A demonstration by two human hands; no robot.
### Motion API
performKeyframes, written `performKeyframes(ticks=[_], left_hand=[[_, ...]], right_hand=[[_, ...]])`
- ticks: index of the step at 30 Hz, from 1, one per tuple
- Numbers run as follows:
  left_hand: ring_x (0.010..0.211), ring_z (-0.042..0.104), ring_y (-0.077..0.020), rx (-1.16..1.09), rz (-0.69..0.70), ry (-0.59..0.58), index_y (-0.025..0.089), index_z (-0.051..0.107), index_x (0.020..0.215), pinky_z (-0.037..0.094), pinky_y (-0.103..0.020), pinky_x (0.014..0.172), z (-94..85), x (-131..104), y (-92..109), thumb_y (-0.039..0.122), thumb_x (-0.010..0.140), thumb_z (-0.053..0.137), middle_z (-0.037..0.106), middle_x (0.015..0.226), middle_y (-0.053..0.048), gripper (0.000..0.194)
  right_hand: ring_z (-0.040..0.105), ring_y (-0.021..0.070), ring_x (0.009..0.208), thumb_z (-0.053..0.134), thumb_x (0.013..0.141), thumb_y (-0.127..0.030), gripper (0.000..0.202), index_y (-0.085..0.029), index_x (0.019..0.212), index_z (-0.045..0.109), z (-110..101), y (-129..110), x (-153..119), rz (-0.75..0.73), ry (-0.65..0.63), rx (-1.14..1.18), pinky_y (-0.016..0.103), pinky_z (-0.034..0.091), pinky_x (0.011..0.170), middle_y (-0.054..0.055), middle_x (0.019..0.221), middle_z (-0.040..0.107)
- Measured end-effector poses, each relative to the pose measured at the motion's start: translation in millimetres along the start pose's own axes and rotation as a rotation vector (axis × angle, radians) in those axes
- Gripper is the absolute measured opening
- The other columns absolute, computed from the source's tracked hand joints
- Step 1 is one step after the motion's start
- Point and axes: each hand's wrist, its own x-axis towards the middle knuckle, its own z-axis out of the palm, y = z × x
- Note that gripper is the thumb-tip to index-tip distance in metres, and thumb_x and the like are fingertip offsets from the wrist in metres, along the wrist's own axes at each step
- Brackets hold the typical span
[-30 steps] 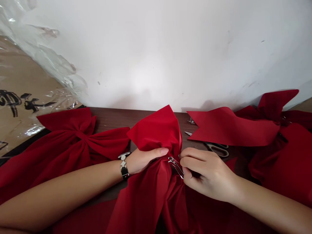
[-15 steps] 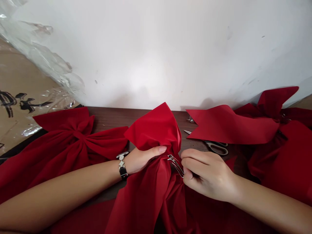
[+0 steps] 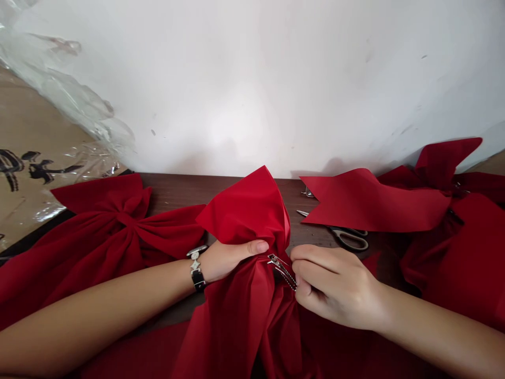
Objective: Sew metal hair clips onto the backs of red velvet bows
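Note:
A red fabric bow (image 3: 252, 210) stands in front of me, its cloth gathered at the middle. My left hand (image 3: 229, 258), with a watch at the wrist, is wrapped round that gathered part, thumb on top. At the gather lies a silver metal alligator clip (image 3: 282, 268) with toothed jaws. The fingers of my right hand (image 3: 335, 284) are pinched together at the clip's right end. Their tips are partly hidden, as is the back of the bow.
Another red bow (image 3: 126, 218) lies at left, and more red bows (image 3: 437, 173) are heaped at right. Scissors (image 3: 351, 239) rest partly under a ribbon tail (image 3: 371, 200). A cardboard box (image 3: 31, 121) with clear plastic (image 3: 67, 95) stands left, and a white wall (image 3: 252, 79) rises behind the brown table (image 3: 177, 187).
Both hands keep their grips. The bow, the clip and the right hand have shifted very slightly left and down in view.

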Motion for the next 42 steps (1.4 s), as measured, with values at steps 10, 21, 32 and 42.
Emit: performKeyframes(ticks=[10,21,32,42], left_hand=[[0.086,0.066,-0.02,-0.109,-0.059,0.039,0.015,0.069,0.088,0.052,-0.033,0.086,4.4,-1,2,0.052,0.059,0.081,0.073,0.098,-0.005,0.049],[0.088,0.069,-0.0189,-0.258,-0.057,-0.102,0.017,0.072,0.088,0.055,-0.031,0.087,4.0,0,2,0.031,0.064,0.083,0.075,0.101,-0.004,0.03],[0.099,0.068,-0.0225,-0.178,-0.059,-0.092,0.016,0.074,0.094,0.052,-0.033,0.093,0.8,-2,-2,0.037,0.062,0.084,0.074,0.107,-0.006,0.04],[0.085,0.068,-0.0164,-0.096,-0.036,-0.046,0.018,0.075,0.079,0.053,-0.029,0.088,0.7,-3,-3,0.038,0.065,0.082,0.075,0.105,-0.002,0.025]], right_hand=[[0.046,0.0095,0.057,0.041,0.081,-0.003,0.024,-0.017,0.069,0.055,0,-3,2,0.028,-0.008,0.027,0.023,0.038,0.052,0.003,0.075,0.058],[0.049,0.011,0.061,0.045,0.085,-0.003,0.02,-0.015,0.076,0.057,-3,-1,3,0.044,-0.013,0.063,0.023,0.04,0.057,0.006,0.079,0.059],[0.044,0.0111,0.063,0.045,0.08,-0.003,0.015,-0.016,0.074,0.048,-3,2,7,0.102,-0.043,0.238,0.022,0.037,0.055,0.003,0.072,0.051],[0.038,0.0105,0.059,0.044,0.074,-0.001,0.017,-0.016,0.067,0.046,-2,-9,4,0.152,0.012,0.175,0.022,0.033,0.052,0.002,0.065,0.047]])
